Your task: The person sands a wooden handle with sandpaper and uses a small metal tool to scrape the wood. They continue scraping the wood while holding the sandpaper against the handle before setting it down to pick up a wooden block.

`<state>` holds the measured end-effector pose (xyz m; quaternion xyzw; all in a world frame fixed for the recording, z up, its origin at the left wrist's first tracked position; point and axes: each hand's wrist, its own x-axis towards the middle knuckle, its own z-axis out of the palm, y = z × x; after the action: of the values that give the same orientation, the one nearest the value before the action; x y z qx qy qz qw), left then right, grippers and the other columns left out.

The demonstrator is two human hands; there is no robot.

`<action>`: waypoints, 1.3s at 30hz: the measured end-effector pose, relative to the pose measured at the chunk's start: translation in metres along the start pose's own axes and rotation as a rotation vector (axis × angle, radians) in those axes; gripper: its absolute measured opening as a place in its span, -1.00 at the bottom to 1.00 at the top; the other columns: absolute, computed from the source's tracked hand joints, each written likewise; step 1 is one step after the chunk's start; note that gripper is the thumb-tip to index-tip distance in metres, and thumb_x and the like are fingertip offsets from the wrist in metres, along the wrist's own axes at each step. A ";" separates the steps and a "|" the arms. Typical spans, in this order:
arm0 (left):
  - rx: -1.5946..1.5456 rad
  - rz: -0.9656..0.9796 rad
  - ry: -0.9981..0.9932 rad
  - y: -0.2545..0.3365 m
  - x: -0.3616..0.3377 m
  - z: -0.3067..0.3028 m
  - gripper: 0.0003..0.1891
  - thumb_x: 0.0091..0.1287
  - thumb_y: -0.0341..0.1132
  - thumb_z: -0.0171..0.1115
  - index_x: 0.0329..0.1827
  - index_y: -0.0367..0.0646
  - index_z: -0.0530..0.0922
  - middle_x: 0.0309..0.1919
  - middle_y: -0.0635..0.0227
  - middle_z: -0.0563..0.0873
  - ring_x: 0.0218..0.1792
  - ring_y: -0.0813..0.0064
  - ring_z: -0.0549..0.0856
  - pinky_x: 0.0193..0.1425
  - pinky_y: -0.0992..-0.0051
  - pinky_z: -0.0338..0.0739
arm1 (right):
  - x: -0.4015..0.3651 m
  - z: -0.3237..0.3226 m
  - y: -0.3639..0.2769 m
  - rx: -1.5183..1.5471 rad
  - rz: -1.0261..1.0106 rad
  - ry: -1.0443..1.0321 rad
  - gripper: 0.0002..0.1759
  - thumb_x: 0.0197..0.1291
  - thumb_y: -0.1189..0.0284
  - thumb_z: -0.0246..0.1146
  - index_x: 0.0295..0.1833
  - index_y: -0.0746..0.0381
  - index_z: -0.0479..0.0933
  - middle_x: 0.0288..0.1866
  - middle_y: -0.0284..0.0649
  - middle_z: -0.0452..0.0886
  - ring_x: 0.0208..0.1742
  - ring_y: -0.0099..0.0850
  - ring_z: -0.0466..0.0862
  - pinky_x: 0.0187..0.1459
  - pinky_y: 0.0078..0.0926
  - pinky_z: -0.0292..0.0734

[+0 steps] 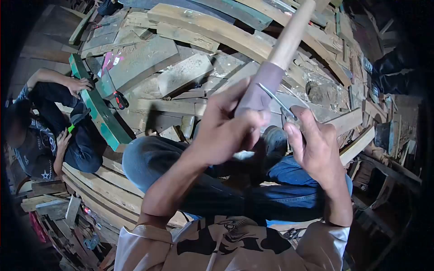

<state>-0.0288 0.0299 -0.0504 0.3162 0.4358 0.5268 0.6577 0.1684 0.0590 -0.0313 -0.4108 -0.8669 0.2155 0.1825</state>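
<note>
My left hand (228,126) grips a wooden handle (289,38) at its dark purple wrapped end (262,88); the handle rises up and to the right, and its head is out of frame. My right hand (316,144) pinches a thin bent metal nail (278,101) between thumb and fingers, close beside the wrapped grip. Both hands are raised above my bent knees in blue jeans (181,167).
Scrap wooden planks (190,67) lie piled all around. At the left a seated person (54,131) in dark clothes rests a hand on a green-painted plank (101,113). A red-handled tool (120,99) lies beside it. Another person's legs (393,67) show at the right.
</note>
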 end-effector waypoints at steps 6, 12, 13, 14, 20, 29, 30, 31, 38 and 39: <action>-0.052 -0.062 -0.007 0.007 -0.002 0.005 -0.80 0.27 -0.43 0.20 -0.08 -0.28 0.49 -0.56 0.44 0.55 -0.73 0.72 0.47 -0.68 0.65 0.24 | 0.001 -0.005 -0.001 -0.084 0.008 0.004 -0.75 0.27 0.35 0.31 -0.02 0.21 0.48 -0.60 -0.10 0.52 -0.59 -0.11 0.59 -0.54 -0.22 0.45; 0.027 0.002 -0.087 0.000 -0.001 0.003 -0.79 0.26 -0.38 0.20 -0.14 -0.34 0.51 -0.55 0.36 0.58 -0.73 0.68 0.48 -0.68 0.63 0.26 | 0.000 -0.005 -0.002 -0.087 -0.018 0.005 -0.74 0.27 0.35 0.31 -0.03 0.21 0.46 -0.58 -0.09 0.54 -0.58 -0.10 0.60 -0.54 -0.20 0.45; 0.056 -0.029 -0.103 -0.001 -0.003 0.005 -0.75 0.25 -0.37 0.21 -0.09 -0.34 0.49 -0.56 0.37 0.57 -0.72 0.68 0.48 -0.67 0.63 0.27 | 0.001 -0.004 -0.001 -0.085 -0.009 -0.001 -0.75 0.27 0.35 0.30 -0.04 0.22 0.45 -0.58 -0.09 0.54 -0.57 -0.09 0.61 -0.53 -0.20 0.46; 0.083 -0.077 -0.191 0.003 -0.004 0.009 -0.65 0.25 -0.36 0.22 0.03 -0.38 0.47 -0.54 0.35 0.58 -0.70 0.69 0.48 -0.67 0.64 0.28 | 0.002 -0.003 -0.003 -0.078 -0.005 0.003 -0.75 0.27 0.35 0.30 -0.04 0.22 0.45 -0.58 -0.09 0.54 -0.57 -0.09 0.61 -0.53 -0.20 0.46; -0.068 0.009 -0.011 0.008 -0.005 -0.002 -0.53 0.25 -0.41 0.25 0.23 -0.34 0.45 -0.54 0.40 0.56 -0.68 0.71 0.48 -0.68 0.62 0.27 | -0.001 -0.003 -0.001 -0.091 0.025 0.031 -0.75 0.28 0.33 0.30 -0.05 0.21 0.45 -0.57 -0.10 0.55 -0.58 -0.12 0.61 -0.55 -0.21 0.46; -0.355 0.201 0.086 0.035 -0.007 -0.034 -0.66 0.30 -0.37 0.14 0.02 -0.48 0.40 -0.36 0.23 0.50 -0.75 0.66 0.30 -0.79 0.72 0.15 | -0.010 -0.007 0.019 -0.098 0.132 0.054 -0.76 0.31 0.37 0.26 -0.01 0.24 0.46 -0.56 -0.03 0.59 -0.57 -0.07 0.63 -0.51 -0.18 0.49; -0.437 0.253 0.096 0.038 -0.006 -0.036 -0.64 0.31 -0.37 0.13 0.03 -0.50 0.37 -0.33 0.22 0.48 -0.75 0.67 0.28 -0.78 0.74 0.14 | -0.010 -0.013 0.013 -0.005 0.221 0.049 -0.77 0.32 0.38 0.25 0.00 0.25 0.47 -0.55 -0.02 0.60 -0.56 -0.05 0.65 -0.51 -0.18 0.49; -0.433 0.254 0.151 0.034 -0.003 -0.039 -0.65 0.34 -0.32 0.15 0.02 -0.46 0.40 -0.37 0.26 0.50 -0.74 0.70 0.30 -0.78 0.72 0.16 | -0.008 -0.015 0.012 -0.033 0.181 0.088 -0.76 0.33 0.40 0.24 0.03 0.25 0.48 -0.55 0.01 0.59 -0.55 -0.04 0.66 -0.50 -0.19 0.50; -0.121 0.059 0.090 0.008 0.003 -0.003 -0.71 0.31 -0.39 0.33 0.03 -0.26 0.51 -0.52 0.45 0.56 -0.67 0.73 0.49 -0.69 0.67 0.25 | -0.003 -0.010 0.006 -0.032 -0.021 0.111 -0.72 0.27 0.36 0.31 -0.01 0.28 0.49 -0.58 -0.07 0.57 -0.58 -0.12 0.64 -0.53 -0.25 0.50; -0.122 0.063 0.092 0.004 0.004 -0.004 -0.71 0.31 -0.39 0.33 0.03 -0.26 0.51 -0.52 0.45 0.56 -0.67 0.73 0.49 -0.69 0.67 0.25 | -0.004 -0.010 0.006 -0.032 -0.025 0.112 -0.72 0.27 0.36 0.31 -0.01 0.28 0.49 -0.58 -0.07 0.57 -0.58 -0.12 0.64 -0.53 -0.25 0.50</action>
<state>-0.0341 0.0346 -0.0492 0.2647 0.4225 0.5866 0.6382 0.1788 0.0616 -0.0265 -0.4142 -0.8638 0.1758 0.2267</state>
